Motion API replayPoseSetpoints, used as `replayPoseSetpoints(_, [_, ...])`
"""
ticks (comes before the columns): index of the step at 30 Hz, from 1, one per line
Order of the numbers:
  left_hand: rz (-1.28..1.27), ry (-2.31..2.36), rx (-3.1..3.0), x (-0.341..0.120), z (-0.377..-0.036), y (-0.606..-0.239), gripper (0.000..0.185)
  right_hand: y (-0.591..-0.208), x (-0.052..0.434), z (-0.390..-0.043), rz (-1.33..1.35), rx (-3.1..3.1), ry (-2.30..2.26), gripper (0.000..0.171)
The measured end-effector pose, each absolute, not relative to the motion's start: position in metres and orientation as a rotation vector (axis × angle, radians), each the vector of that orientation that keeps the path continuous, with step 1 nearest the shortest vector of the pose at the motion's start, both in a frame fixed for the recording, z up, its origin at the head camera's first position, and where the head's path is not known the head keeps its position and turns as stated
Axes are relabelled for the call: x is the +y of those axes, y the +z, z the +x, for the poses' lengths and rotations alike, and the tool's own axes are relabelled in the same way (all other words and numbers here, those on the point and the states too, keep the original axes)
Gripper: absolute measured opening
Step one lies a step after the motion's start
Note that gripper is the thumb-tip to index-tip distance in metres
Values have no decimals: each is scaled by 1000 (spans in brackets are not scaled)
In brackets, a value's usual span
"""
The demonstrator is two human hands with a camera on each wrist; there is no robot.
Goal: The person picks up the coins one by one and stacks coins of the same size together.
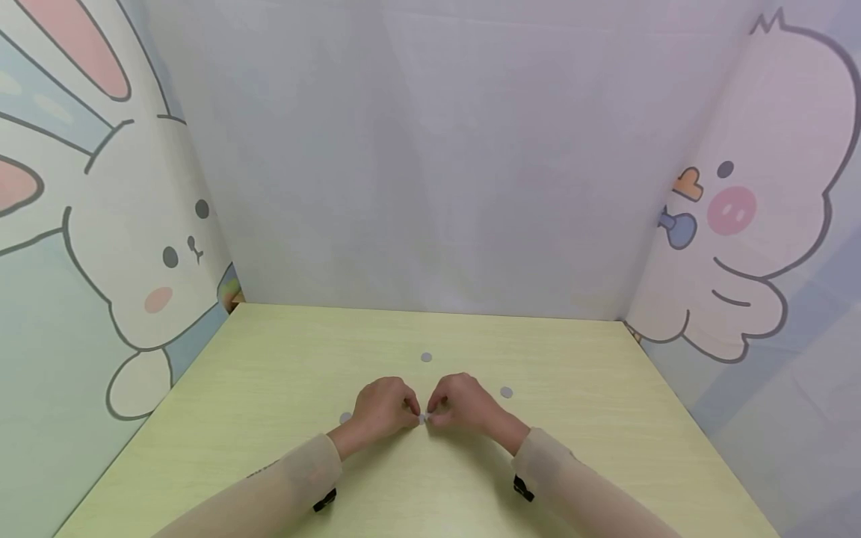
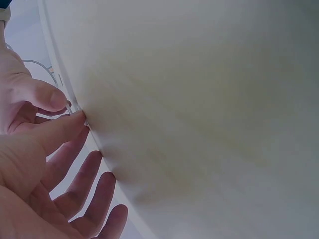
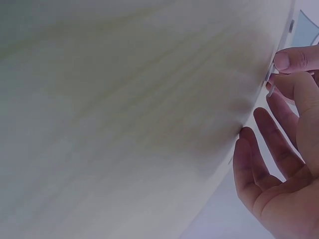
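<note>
pale green table [image 1: 282,373], cartoon animal walls [image 1: 760,224].

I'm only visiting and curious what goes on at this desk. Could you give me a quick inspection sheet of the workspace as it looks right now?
Surface: pale yellow-green table, wood-grain look, flat.
Job's things: one tiny pale piece pinched between the fingertips of both hands; too small to identify.
Clutter: three small grey discs lie apart on the table: far disc, right disc, left disc partly hidden behind the left hand.
Hands: left hand and right hand meet at the table's middle, fingers curled, thumbs and forefingers pinching the piece.
Cables: nothing seen; only black wrist straps on beige sleeves.
Surroundings: plain white back panel, cartoon rabbit panel left, cartoon chick panel right.
</note>
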State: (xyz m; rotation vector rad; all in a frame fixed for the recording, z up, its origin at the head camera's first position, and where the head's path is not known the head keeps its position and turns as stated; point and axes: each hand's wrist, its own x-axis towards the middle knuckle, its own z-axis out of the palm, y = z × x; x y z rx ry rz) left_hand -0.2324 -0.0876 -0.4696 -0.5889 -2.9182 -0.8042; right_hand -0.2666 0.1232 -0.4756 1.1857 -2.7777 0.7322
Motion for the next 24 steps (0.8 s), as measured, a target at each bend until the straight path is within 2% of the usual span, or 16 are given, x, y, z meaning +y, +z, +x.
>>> replayPoseSetpoints(24, [-595,-808,-2910,-85,-235,-468,9,-478,115,-264,1117,-2780,701,5])
